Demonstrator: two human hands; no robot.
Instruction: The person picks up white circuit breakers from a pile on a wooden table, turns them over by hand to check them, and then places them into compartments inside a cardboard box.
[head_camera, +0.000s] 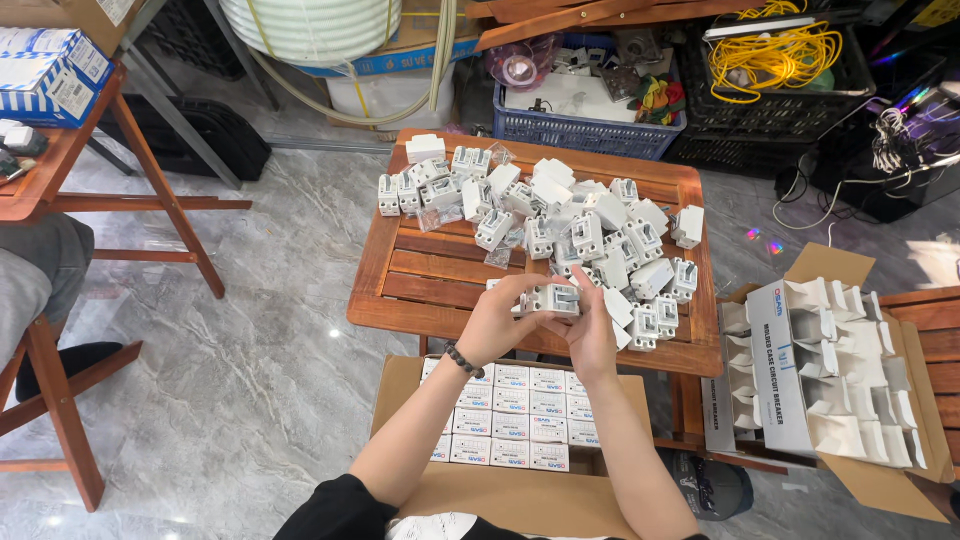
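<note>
Breaker (556, 297), white moulded plastic, rigid, likely light: pinched at both ends between left hand (497, 322) and right hand (592, 335).

Approx. 35 white breakers (560, 215) are heaped on 1 slatted table (430, 275); 2 cardboard boxes (420, 385) and 1 blue crate (585, 135) are seen.
</note>
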